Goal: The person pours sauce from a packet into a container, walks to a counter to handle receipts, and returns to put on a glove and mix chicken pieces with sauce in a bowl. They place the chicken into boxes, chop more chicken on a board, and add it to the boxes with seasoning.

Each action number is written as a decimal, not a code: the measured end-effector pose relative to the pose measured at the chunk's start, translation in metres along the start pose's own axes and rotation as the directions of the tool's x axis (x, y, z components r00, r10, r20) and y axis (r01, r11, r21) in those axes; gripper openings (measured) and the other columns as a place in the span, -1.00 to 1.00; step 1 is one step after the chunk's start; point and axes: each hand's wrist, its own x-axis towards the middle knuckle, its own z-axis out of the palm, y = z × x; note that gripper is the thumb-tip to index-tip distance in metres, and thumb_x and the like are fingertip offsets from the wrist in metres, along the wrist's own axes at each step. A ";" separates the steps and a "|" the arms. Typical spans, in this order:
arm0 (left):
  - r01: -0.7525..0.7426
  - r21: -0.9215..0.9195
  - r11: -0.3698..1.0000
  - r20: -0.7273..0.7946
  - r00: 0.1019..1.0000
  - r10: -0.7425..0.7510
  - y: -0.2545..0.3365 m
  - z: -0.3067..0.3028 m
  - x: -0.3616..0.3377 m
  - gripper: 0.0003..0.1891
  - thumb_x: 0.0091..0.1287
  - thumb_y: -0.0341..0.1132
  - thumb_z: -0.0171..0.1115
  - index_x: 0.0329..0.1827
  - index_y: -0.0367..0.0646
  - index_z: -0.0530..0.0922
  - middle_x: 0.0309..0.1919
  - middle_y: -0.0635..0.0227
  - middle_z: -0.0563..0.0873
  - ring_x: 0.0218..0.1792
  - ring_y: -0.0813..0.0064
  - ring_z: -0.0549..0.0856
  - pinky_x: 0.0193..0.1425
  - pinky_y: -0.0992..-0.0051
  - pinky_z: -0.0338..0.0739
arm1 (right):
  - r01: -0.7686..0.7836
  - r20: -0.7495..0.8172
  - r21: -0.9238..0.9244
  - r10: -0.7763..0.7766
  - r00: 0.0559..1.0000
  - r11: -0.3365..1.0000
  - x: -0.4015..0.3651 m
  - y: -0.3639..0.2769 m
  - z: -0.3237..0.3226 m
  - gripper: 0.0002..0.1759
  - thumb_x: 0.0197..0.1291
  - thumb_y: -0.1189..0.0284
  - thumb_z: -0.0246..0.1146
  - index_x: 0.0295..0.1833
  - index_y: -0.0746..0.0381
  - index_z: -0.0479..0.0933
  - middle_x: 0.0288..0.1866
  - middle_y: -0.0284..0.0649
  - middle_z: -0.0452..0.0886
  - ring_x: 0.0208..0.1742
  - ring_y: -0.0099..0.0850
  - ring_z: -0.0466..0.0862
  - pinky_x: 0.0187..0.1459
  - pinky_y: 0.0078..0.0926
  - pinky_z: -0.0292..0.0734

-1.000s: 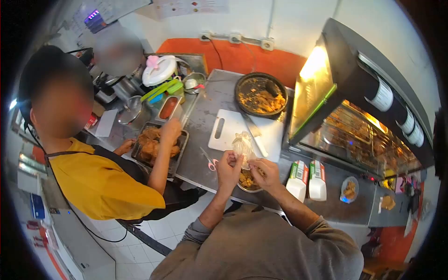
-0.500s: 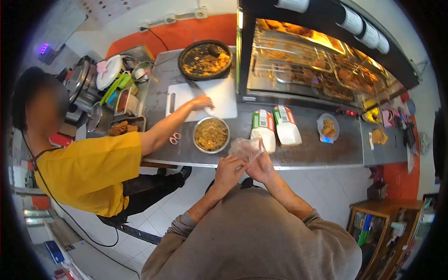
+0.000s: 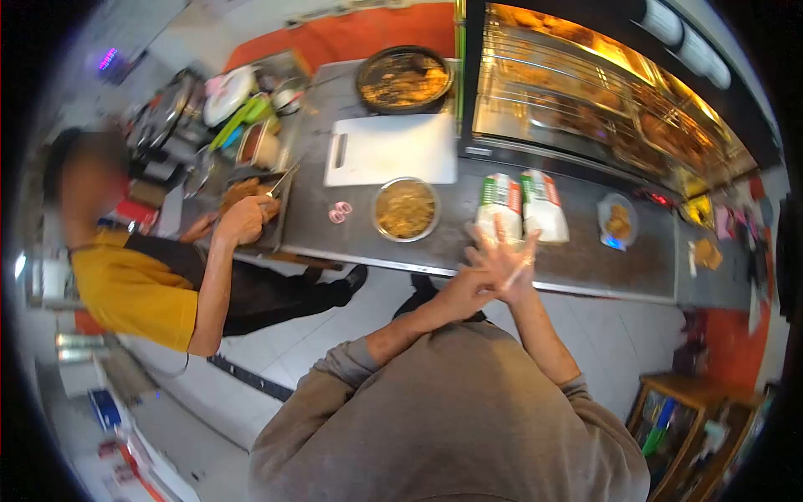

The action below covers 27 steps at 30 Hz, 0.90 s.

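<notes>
Right hand (image 3: 508, 266) blurred! Boxes (image 3: 546, 211) just beyond its fingers, print unreadable; the case (image 3: 473, 75), farther out, cropped up top.

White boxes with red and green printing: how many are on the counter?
2. One box sits on the metal counter, partly behind the right hand; the other box is close beside it, to its right. Any fully hidden from view can't be counted.

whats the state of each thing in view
Person's right hand: open, fingers spread
Person's left hand: touching the right, grip unclear
Thin clear plastic film: seems partly over the right hand
Round silver metal bowl: holding yellowish food
Rectangular white cutting board: lying flat
Round black bowl: partly filled
Two white boxes with coloured print: side by side
Black glass-fronted cabinet: lit inside
</notes>
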 end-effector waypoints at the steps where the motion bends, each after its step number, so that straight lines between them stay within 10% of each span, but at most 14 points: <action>1: -0.039 0.115 0.993 0.069 0.997 0.031 0.004 -0.007 -0.001 -0.88 0.18 -0.41 0.38 -0.31 -0.26 0.63 -0.47 0.24 0.65 -0.49 0.47 0.59 -0.42 0.47 0.42 | -0.020 -0.018 -0.015 0.019 1.000 1.000 0.010 0.000 0.000 -0.01 0.03 -0.55 -0.16 0.53 -0.31 0.02 0.54 -0.29 0.05 0.43 0.10 0.20 0.19 0.37 0.31; 5: 0.076 0.084 0.994 0.069 0.994 -0.082 0.006 -0.041 -0.011 -0.86 0.15 -0.38 0.42 -0.29 -0.22 0.66 -0.37 0.28 0.69 -0.45 0.50 0.59 -0.36 0.46 0.44 | -0.035 -0.208 -0.157 0.002 0.978 0.987 0.051 0.019 0.036 -0.05 0.06 -0.54 -0.22 0.53 -0.36 0.01 0.55 -0.20 0.01 0.53 0.06 -0.05 0.33 0.47 -0.09; 6: 0.090 0.051 0.995 0.061 0.994 -0.093 0.006 -0.055 -0.010 -0.84 0.13 -0.36 0.45 -0.29 -0.21 0.67 -0.34 0.30 0.70 -0.44 0.52 0.59 -0.35 0.47 0.44 | -0.078 -0.133 -0.150 0.058 0.989 0.986 0.065 0.021 0.040 -0.10 0.12 -0.46 -0.11 0.46 -0.18 0.23 0.46 -0.11 0.17 0.46 0.05 0.14 0.32 0.35 0.11; 8: -0.224 0.403 0.887 -0.146 0.941 0.304 0.008 -0.103 0.003 -0.78 0.13 -0.32 0.45 -0.19 -0.16 0.68 -0.30 0.36 0.70 -0.40 0.58 0.58 -0.31 0.50 0.43 | -0.138 -0.210 -0.149 0.105 0.972 0.979 0.094 0.023 0.054 -0.17 0.17 -0.39 -0.04 0.37 -0.06 0.33 0.35 -0.09 0.31 0.37 0.03 0.29 0.28 0.24 0.22; 11: 0.285 0.138 0.948 -0.567 0.808 -0.160 0.008 -0.218 0.041 -0.56 0.16 -0.24 0.43 0.08 -0.21 0.57 -0.16 0.26 0.70 -0.18 0.45 0.61 -0.12 0.44 0.51 | -0.191 -0.268 -0.137 0.149 0.952 0.972 0.144 0.025 0.073 -0.37 0.27 -0.14 0.14 0.08 0.21 0.52 -0.08 -0.15 0.61 -0.02 -0.11 0.63 0.05 -0.11 0.53; 13: 0.312 0.289 0.905 -0.734 0.679 0.001 -0.009 -0.310 0.081 -0.47 0.21 -0.06 0.40 0.12 -0.22 0.55 -0.06 0.16 0.68 -0.07 0.30 0.62 -0.04 0.31 0.52 | -0.174 -0.334 -0.286 0.072 0.940 0.942 0.175 0.027 0.075 -0.47 0.30 -0.06 0.14 0.02 0.20 0.53 -0.22 -0.22 0.63 -0.15 -0.20 0.65 -0.08 -0.19 0.56; 19: 0.812 0.576 0.097 -0.816 0.565 0.119 -0.103 -0.563 0.110 -0.01 -0.20 0.28 0.52 0.18 -0.33 0.50 0.08 -0.05 0.63 0.12 0.06 0.62 0.15 0.19 0.51 | -0.208 -0.422 -0.358 0.041 0.906 0.910 0.240 0.061 0.081 -0.53 0.26 -0.04 0.21 -0.03 0.14 0.51 -0.21 -0.24 0.61 -0.14 -0.26 0.62 -0.08 -0.21 0.52; 20: 0.867 0.498 -0.021 -0.814 0.459 -0.357 -0.078 -0.587 0.111 0.16 -0.32 0.28 0.57 0.33 -0.29 0.35 0.23 -0.04 0.53 0.21 0.11 0.57 0.20 0.21 0.50 | -0.191 -0.398 -0.346 0.041 0.917 0.919 0.246 0.063 0.074 -0.52 0.25 -0.05 0.21 -0.03 0.14 0.51 -0.18 -0.24 0.61 -0.11 -0.27 0.60 -0.03 -0.20 0.50; 21: 0.899 0.428 -0.092 -0.868 0.380 -0.318 -0.096 -0.611 0.095 0.25 -0.40 0.29 0.59 0.40 -0.24 0.28 0.26 -0.01 0.51 0.25 0.13 0.54 0.27 0.26 0.45 | -0.167 -0.428 -0.330 0.010 0.904 0.929 0.247 0.063 0.075 -0.53 0.25 -0.03 0.23 -0.02 0.15 0.51 -0.17 -0.23 0.61 -0.14 -0.27 0.62 -0.08 -0.19 0.53; 22: 0.849 0.527 -0.034 -0.846 0.520 -0.122 -0.127 -0.630 0.070 0.13 -0.39 0.35 0.55 0.34 -0.04 0.45 0.34 0.09 0.45 0.36 0.15 0.41 0.40 0.16 0.23 | -0.144 -0.431 -0.358 -0.026 0.902 0.923 0.244 0.059 0.075 -0.56 0.25 -0.01 0.23 -0.05 0.16 0.52 -0.19 -0.23 0.62 -0.17 -0.29 0.63 -0.12 -0.23 0.55; 23: 0.822 0.569 0.035 -0.774 0.549 -0.316 -0.110 -0.637 0.062 0.22 -0.41 0.34 0.56 0.43 -0.02 0.34 0.42 0.10 0.36 0.40 0.10 0.35 0.44 0.02 0.13 | -0.122 -0.445 -0.379 -0.065 0.893 0.918 0.241 0.054 0.072 -0.58 0.26 0.01 0.23 -0.07 0.16 0.53 -0.21 -0.23 0.62 -0.19 -0.31 0.63 -0.16 -0.27 0.57; 24: 0.904 0.407 -0.128 -0.726 0.236 -0.646 -0.149 -0.670 0.062 0.39 -0.42 0.30 0.60 0.54 -0.06 0.07 0.44 0.06 0.30 0.44 0.10 0.29 0.46 -0.11 0.05 | -0.093 -0.473 -0.366 -0.099 0.875 0.926 0.239 0.047 0.066 -0.58 0.26 0.01 0.23 -0.07 0.16 0.53 -0.21 -0.23 0.62 -0.19 -0.31 0.63 -0.16 -0.27 0.57; 25: 0.945 0.268 -0.188 -0.848 0.139 -0.511 -0.212 -0.697 0.038 0.49 -0.39 0.23 0.63 0.58 -0.04 -0.19 0.47 0.02 0.23 0.46 0.06 0.26 0.47 -0.18 0.00 | -0.035 -0.476 -0.395 -0.172 0.863 0.918 0.229 0.041 0.057 -0.61 0.27 0.05 0.23 -0.09 0.16 0.54 -0.25 -0.25 0.63 -0.23 -0.35 0.63 -0.20 -0.36 0.56; 27: 0.929 0.370 0.032 -0.763 0.323 -0.560 -0.263 -0.739 0.011 0.48 -0.33 0.13 0.64 0.56 -0.12 -0.27 0.49 -0.08 0.12 0.47 -0.10 0.18 0.51 -0.09 -0.01 | -0.014 -0.508 -0.593 -0.360 0.782 0.805 0.196 0.030 0.027 -0.64 0.26 0.08 0.25 -0.07 0.14 0.55 -0.31 -0.31 0.63 -0.30 -0.44 0.63 -0.28 -0.54 0.51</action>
